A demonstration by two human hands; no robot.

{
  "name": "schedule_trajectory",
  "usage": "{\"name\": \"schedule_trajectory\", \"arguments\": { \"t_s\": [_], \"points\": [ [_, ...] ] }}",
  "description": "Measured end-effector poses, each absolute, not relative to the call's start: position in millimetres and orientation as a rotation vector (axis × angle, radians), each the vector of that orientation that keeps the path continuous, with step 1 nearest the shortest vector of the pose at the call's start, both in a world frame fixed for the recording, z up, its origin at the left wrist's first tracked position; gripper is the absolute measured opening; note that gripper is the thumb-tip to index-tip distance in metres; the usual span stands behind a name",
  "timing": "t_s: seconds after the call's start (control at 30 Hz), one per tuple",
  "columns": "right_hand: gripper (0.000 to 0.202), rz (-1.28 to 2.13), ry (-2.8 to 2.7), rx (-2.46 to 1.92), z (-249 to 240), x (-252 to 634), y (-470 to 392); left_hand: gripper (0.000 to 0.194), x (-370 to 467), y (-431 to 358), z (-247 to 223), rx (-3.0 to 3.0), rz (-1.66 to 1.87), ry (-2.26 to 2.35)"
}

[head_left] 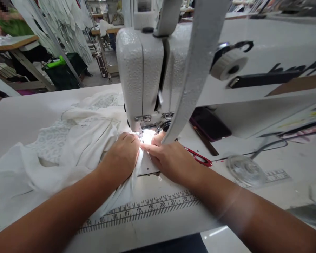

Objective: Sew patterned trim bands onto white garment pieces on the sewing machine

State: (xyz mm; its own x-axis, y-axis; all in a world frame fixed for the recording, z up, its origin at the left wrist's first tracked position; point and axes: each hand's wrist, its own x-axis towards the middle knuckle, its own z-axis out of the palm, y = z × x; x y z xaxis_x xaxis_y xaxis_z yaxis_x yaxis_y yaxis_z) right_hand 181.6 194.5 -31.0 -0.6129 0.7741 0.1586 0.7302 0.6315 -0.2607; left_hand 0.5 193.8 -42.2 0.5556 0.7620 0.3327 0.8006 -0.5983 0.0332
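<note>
Cloth [92, 138] bunching by the machine [133, 77], fingers close in

Watching remotely, I'm seeing cloth lying in loose folds, ending under the left hand [125, 153]. That hand is resting curled on it; the right hand [171, 158] is sitting alongside, fingertips near the lit spot [147, 136]. Whether either is pinching, I can't tell. Folds could be dragging the edge askew; glare could be hiding a straying finger.

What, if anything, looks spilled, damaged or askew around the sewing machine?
Nothing stands out. The white fabric lies rumpled beside the sewing machine, partly under the left hand, with no visible spill or damage.
</note>
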Motion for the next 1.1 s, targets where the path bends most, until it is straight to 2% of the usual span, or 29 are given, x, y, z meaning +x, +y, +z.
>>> {"name": "schedule_trajectory", "arguments": {
  "t_s": [0.27,0.43,0.5,0.6,0.67,0.73,0.8,0.87,0.93,1.03,1.1],
  "points": [
    [0.032,0.262,-2.608,-1.220,-32,181,196,0.020,-8,192,-31,-2.756,-0.508,-1.400],
    [0.031,0.383,-2.526,-1.205,-18,190,187,0.020,-36,133,-3,-2.832,-0.489,-1.413],
    [0.027,0.615,-2.465,-1.198,-6,192,171,0.032,-52,105,-3,-2.802,-0.404,-1.445],
    [0.026,1.147,-2.477,-1.088,7,189,133,0.025,-69,80,-7,-2.692,-0.372,-1.559],
    [0.025,1.544,-2.414,-0.967,8,182,104,0.031,-73,72,0,-2.707,-0.280,-1.890],
    [0.025,1.981,-2.123,-0.794,0,173,77,0.037,-68,67,16,-2.839,-0.134,-2.282],
    [0.041,2.278,-1.713,-0.584,-15,163,55,0.039,-58,64,33,-3.035,-0.012,-2.501],
    [0.051,2.318,-1.412,-0.509,-32,155,40,0.043,-48,66,43,-3.145,0.037,-2.499],
    [0.051,2.241,-1.294,-0.546,-46,152,30,0.048,-42,75,42,-3.057,-0.041,-2.432],
    [0.052,2.098,-1.371,-0.648,-52,156,20,0.048,-46,100,23,-2.837,-0.330,-2.215],
    [0.049,1.917,-1.521,-0.773,-45,164,16,0.054,-59,124,6,-2.789,-0.272,-2.049]
  ]
}}
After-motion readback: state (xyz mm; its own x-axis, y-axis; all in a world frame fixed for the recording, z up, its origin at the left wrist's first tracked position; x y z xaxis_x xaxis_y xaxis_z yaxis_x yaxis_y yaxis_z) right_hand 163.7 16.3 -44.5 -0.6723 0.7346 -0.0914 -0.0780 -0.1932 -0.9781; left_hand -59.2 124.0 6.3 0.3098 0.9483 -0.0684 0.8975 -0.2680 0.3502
